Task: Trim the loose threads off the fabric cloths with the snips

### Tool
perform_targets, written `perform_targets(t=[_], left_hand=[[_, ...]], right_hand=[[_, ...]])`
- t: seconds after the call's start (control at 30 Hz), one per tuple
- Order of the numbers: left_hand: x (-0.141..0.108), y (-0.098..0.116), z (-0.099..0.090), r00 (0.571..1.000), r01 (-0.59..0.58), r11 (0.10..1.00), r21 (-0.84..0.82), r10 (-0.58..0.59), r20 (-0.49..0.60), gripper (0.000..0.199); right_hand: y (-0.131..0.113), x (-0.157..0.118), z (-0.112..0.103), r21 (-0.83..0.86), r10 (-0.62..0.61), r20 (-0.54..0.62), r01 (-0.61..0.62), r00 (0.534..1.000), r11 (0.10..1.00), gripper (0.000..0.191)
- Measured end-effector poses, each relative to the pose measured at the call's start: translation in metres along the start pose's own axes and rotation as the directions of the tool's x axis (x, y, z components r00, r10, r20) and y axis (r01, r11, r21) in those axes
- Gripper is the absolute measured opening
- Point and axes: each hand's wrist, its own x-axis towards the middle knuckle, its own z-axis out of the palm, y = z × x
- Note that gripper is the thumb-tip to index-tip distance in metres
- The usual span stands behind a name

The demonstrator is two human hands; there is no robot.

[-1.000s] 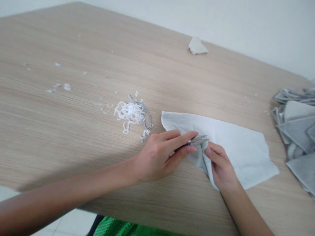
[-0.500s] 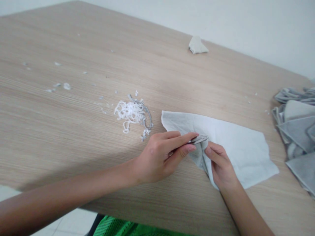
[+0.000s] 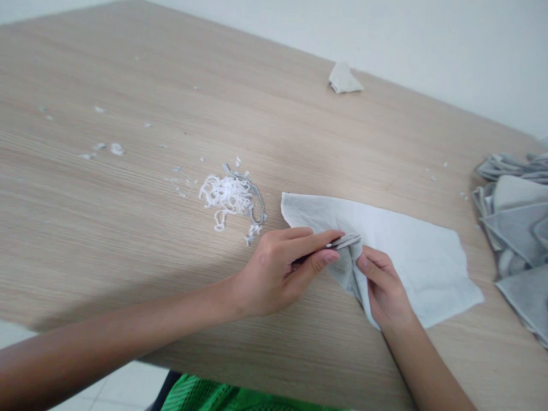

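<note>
A pale grey-white cloth (image 3: 419, 251) lies spread on the table, its near left part lifted and bunched into folds. My right hand (image 3: 387, 288) is closed on these folds, thumb on top. From the left, my left hand (image 3: 285, 268) reaches in with index finger and thumb pinched at the gathered edge of the cloth. Between those two fingers shows a dark sliver with a small white spot at its end; what it is I cannot make out. The other fingers of my left hand are curled and partly hidden.
A heap of white threads (image 3: 226, 194) with a grey strip lies left of the cloth. Lint bits (image 3: 116, 149) are scattered farther left. A folded beige scrap (image 3: 343, 79) rests near the far edge. Grey cloths (image 3: 520, 228) are piled at the right.
Both hands keep their places on the bunched cloth. The left fingertips have shifted very slightly, and the view has moved a touch.
</note>
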Motion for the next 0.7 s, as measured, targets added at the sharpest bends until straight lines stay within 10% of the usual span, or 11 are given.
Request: perform_targets(t=[0.7], left_hand=[[0.0005, 0.0024, -0.0026, 0.999, 0.012, 1.000, 0.007, -0.012, -0.029, 0.027]], right_hand=[[-0.0025, -0.0007, 0.0021, 0.024, 0.017, -0.029, -0.016, 0.999, 1.000, 0.019]])
